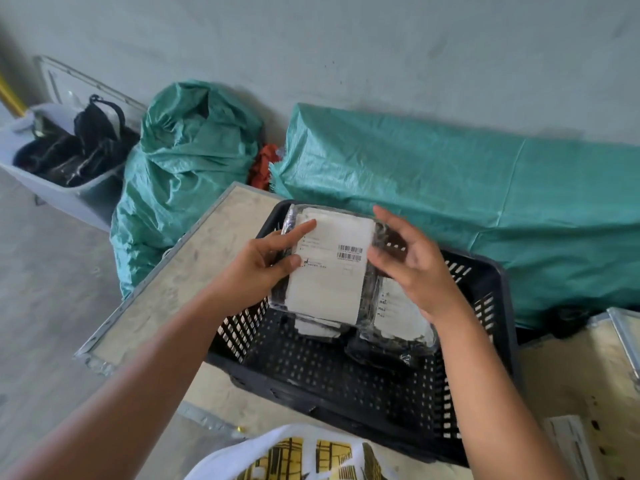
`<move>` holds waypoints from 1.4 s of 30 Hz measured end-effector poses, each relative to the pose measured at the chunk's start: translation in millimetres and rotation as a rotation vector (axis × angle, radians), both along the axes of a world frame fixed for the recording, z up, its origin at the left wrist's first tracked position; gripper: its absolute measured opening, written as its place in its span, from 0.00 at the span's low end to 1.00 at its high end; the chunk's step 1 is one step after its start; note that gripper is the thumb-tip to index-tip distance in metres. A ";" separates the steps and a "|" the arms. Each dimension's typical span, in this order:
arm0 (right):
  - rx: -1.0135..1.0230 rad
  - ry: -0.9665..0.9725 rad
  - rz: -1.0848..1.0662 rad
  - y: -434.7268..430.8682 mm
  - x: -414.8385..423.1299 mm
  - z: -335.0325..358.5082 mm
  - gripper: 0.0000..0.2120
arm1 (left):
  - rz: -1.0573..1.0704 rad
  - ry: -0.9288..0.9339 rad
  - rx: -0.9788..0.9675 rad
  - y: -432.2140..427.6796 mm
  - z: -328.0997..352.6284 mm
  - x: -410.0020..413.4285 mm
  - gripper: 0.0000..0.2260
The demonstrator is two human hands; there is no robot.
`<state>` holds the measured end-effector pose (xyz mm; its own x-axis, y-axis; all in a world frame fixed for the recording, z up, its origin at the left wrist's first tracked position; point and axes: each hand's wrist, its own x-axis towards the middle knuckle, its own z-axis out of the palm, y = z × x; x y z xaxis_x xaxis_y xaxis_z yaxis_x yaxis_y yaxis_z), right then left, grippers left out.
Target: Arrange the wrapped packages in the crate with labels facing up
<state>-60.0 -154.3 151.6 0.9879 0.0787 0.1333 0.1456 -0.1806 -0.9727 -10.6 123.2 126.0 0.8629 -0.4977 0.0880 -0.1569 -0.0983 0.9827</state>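
Observation:
A black slotted plastic crate (346, 386) stands on a board in front of me. Over its far left part I hold a wrapped package (329, 278), dark inside clear film, its white barcode label facing up. My left hand (266, 261) grips its left edge, thumb on the label. My right hand (412, 265) touches its right edge with the fingers spread. Under it, a second labelled package (401, 317) lies in the crate's right half, label up, and the white edge of another package (317, 329) shows just below the held one.
The crate rests on a pale board with a metal rim (166, 289). Behind it lie a stuffed green sack (187, 168) and a long green-covered bundle (467, 202) against the wall. A grey bin of dark items (59, 161) stands at the far left. Another board (588, 393) is at the right.

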 end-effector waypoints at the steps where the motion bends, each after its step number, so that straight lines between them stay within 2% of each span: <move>1: -0.027 0.009 -0.001 0.0 -0.7 -7.8 0.31 | 0.014 0.029 -0.017 -1.8 -5.4 6.1 0.24; 7: -0.285 0.120 -0.020 3.8 -6.5 -48.8 0.39 | 0.070 0.230 -0.120 -19.7 -35.9 36.4 0.25; 14: -0.267 0.261 -0.140 18.8 15.2 -94.7 0.50 | 0.008 0.078 0.303 -56.0 -67.0 64.5 0.26; 20: -0.394 0.270 -0.218 40.0 16.0 -119.5 0.52 | 0.065 0.055 0.433 -58.9 -106.7 70.8 0.27; 23: -0.491 0.315 -0.203 45.2 19.5 -123.1 0.52 | 0.119 -0.015 0.470 -61.6 -122.4 62.9 0.29; 27: -0.588 0.363 -0.149 44.9 21.0 -129.4 0.51 | 0.084 -0.066 0.485 -59.9 -131.9 62.7 0.27; 31: -0.685 0.470 -0.144 42.2 27.6 -131.7 0.49 | 0.018 -0.015 0.702 -58.6 -143.9 61.1 0.25; 38: -0.675 0.547 -0.142 41.7 35.8 -132.3 0.50 | 0.030 0.059 0.711 -61.8 -138.9 56.7 0.24; 42: -0.579 0.540 -0.204 38.3 31.5 -128.4 0.51 | 0.028 0.028 0.711 -60.1 -133.0 54.8 0.23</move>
